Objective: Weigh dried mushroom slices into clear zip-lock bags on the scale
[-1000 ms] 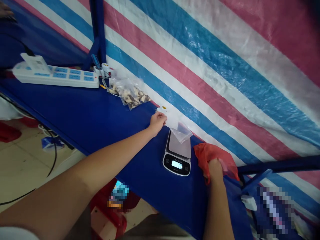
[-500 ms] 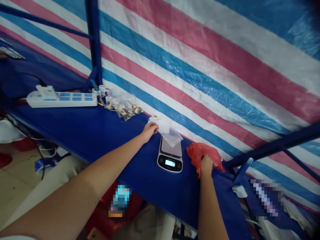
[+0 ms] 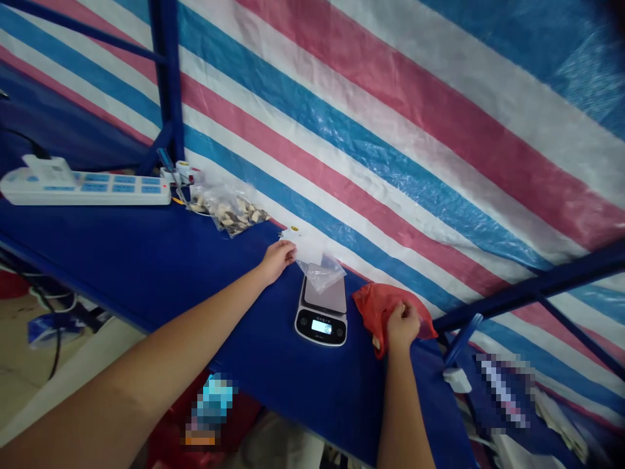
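My left hand point(image 3: 277, 262) pinches the edge of a clear plastic bag point(image 3: 322, 273). The bag lies partly over the pan of a white-and-black kitchen scale point(image 3: 322, 309) with a lit display. To the right of the scale, my right hand point(image 3: 403, 322) is at the mouth of a red plastic bag point(image 3: 374, 303), its fingers drawn together. A pale bit shows at the fingertips, too small to name. Something pale also shows at the red bag's near edge.
A white power strip point(image 3: 97, 187) with a plug lies at the left. Beside it sits a clear bag of pale and dark pieces point(image 3: 237, 212). Blue frame bars point(image 3: 168, 85) and a striped tarp point(image 3: 371, 130) stand behind the blue table point(image 3: 146, 247).
My right hand has come up from inside the red bag to its surface, fingers together. My left hand still holds the clear bag. The whole view has shifted slightly.
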Available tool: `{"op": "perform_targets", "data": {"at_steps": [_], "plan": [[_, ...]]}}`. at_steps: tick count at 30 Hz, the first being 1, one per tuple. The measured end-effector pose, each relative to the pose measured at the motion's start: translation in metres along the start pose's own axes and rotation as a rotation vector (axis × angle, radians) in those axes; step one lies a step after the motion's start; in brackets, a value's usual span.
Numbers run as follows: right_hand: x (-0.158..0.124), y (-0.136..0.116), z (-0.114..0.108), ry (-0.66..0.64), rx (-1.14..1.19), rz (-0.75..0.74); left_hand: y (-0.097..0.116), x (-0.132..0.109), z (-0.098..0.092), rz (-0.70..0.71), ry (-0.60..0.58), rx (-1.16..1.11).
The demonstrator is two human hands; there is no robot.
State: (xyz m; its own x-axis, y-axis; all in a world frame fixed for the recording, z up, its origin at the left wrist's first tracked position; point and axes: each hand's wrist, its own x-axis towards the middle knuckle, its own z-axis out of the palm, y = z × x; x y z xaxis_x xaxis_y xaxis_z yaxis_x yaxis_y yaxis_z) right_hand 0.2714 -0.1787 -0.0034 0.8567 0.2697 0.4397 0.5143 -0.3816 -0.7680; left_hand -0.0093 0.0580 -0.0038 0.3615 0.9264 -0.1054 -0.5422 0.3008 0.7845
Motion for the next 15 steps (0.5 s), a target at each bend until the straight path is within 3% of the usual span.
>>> {"op": "perform_targets", "data": {"at_steps": [4, 8, 12, 15], "plan": [[0.002, -0.002, -0.004, -0.088, 0.266, 0.176, -0.002, 0.001, -0.002, -0.029, 0.013, 0.006], [0.003, -0.018, -0.026, -0.268, 0.446, 0.272, -0.001, -0.001, -0.002, -0.044, 0.024, 0.026], [0.000, -0.033, -0.053, -0.607, 0.552, 0.373, 0.001, -0.005, -0.001, -0.041, 0.020, 0.052], [-0.011, -0.045, -0.053, -0.791, 0.525, 0.362, 0.001, -0.007, 0.001, -0.045, 0.000, 0.084]]}}
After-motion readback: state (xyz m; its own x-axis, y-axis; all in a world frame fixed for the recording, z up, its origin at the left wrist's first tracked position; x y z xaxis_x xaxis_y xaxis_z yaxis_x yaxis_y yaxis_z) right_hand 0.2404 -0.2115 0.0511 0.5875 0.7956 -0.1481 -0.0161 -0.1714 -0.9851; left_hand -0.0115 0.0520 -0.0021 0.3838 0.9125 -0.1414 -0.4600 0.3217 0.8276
